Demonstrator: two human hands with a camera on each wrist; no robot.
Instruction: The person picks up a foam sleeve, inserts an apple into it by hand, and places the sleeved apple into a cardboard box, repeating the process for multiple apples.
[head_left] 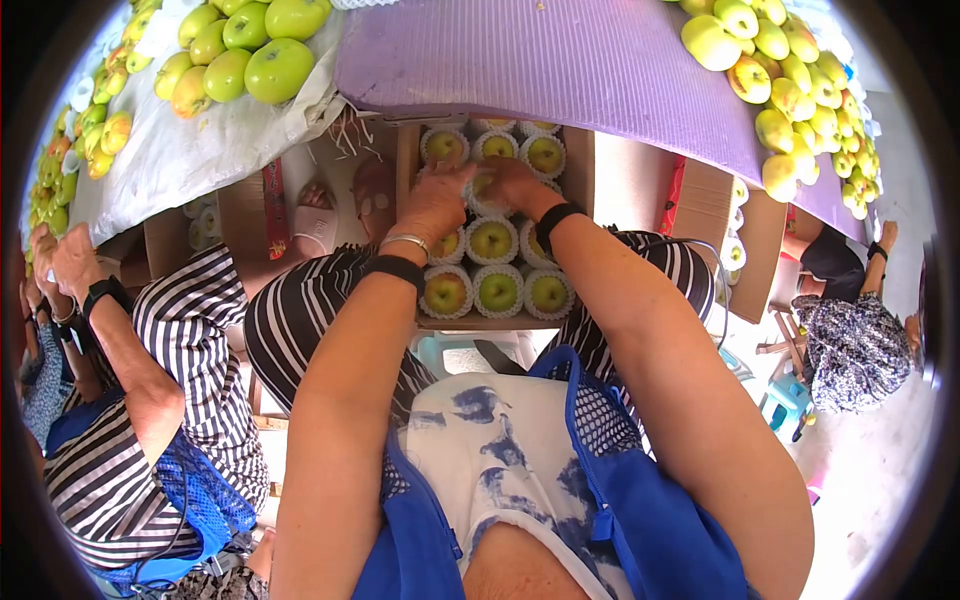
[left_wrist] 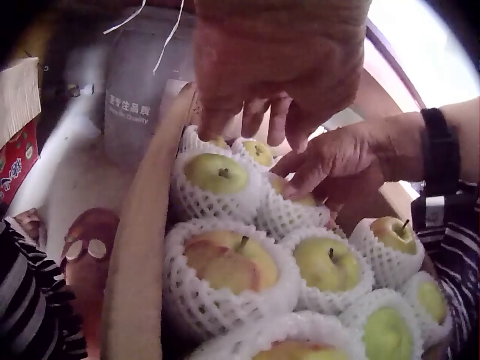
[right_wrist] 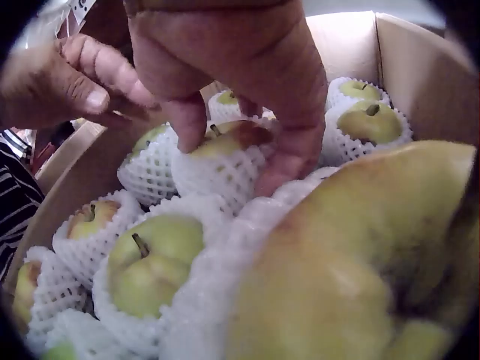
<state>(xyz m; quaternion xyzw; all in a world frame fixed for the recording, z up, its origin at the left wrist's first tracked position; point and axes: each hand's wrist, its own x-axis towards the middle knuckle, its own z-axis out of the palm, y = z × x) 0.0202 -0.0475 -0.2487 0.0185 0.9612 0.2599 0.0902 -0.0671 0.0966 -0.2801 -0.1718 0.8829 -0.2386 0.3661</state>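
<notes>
A cardboard box [right_wrist: 424, 90] holds rows of green-yellow apples, some blushed red, each in a white foam net. My right hand [head_left: 508, 185] reaches into the box's middle. In the right wrist view its fingers [right_wrist: 289, 161] and thumb grip a red-blushed apple [right_wrist: 214, 172] by its foam net, among the other apples. Just left of it, my left hand [head_left: 437, 200] hovers over the apples. Its fingers [left_wrist: 255, 116] hang loosely down above the netted apples in the left wrist view. A large apple [right_wrist: 322, 262] fills the near right of the right wrist view.
Loose apples lie in piles on a white cover [head_left: 210, 140] at upper left and on a purple ridged sheet [head_left: 520, 60] at upper right. Other boxes [head_left: 700, 215] stand beside my legs. People sit to the left and right. A grey bin [left_wrist: 139, 97] stands beyond the box.
</notes>
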